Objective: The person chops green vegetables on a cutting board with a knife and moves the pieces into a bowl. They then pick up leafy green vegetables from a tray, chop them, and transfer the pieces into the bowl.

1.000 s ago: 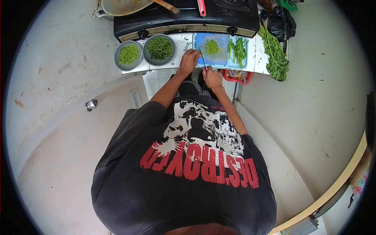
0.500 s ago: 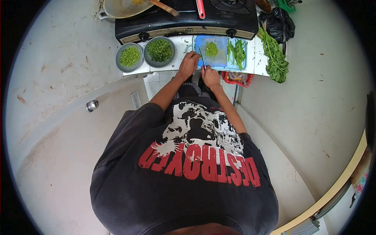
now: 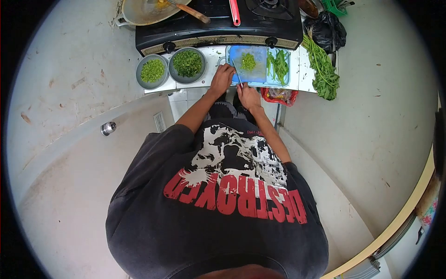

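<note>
My right hand (image 3: 249, 96) is wrapped round the handle of a knife (image 3: 237, 73), whose blade points away over the left part of a blue cutting board (image 3: 259, 74). Beside the blade, at the board's left edge, my left hand (image 3: 223, 78) has its fingers bent together; what they hold, if anything, is too small to make out. A small heap of chopped greens (image 3: 248, 62) lies on the board. Uncut leafy greens (image 3: 279, 64) rest on the light blue tray (image 3: 286, 82) at the right.
Two grey bowls of chopped greens (image 3: 152, 70) (image 3: 187, 63) stand left of the board. Behind are a black stove (image 3: 218, 32) and a pan (image 3: 144, 13). Long leafy stalks (image 3: 324, 74) and a black bag (image 3: 328, 31) lie right; a red basket (image 3: 280, 96) hangs below the counter edge.
The whole view has shifted slightly. My hands and the knife remain at the board's left side, with little visible change between them.
</note>
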A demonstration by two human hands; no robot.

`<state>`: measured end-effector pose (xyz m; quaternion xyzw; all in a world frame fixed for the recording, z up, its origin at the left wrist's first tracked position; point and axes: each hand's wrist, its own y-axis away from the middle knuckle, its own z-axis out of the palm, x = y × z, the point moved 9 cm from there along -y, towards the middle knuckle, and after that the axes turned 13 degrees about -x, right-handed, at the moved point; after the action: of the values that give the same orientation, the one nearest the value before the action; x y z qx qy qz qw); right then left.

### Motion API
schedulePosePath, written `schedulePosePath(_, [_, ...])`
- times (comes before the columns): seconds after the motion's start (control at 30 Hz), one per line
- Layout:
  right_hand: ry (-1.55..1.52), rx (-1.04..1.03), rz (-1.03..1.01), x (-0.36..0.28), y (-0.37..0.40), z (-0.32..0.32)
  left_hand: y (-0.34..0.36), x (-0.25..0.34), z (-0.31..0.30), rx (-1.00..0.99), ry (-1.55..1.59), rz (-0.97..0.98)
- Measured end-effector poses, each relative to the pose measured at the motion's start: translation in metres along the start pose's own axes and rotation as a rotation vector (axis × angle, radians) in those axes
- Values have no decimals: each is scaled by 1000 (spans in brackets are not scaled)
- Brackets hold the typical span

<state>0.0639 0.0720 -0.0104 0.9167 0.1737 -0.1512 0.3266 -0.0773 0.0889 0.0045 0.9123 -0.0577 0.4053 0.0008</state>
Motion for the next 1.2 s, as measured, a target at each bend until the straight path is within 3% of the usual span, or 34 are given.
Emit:
schedulePosePath(0.27, [-19,16,-16,-9,-28,-5,1,-2,-2,13,26,-21])
schedulePosePath(0.63, [7,-21,60,8,14,15,2,-5,-2,36,101,-24])
schedulePosePath(1.2, [-34,-14,77,9,1,12,5,-2,1,11,61,43])
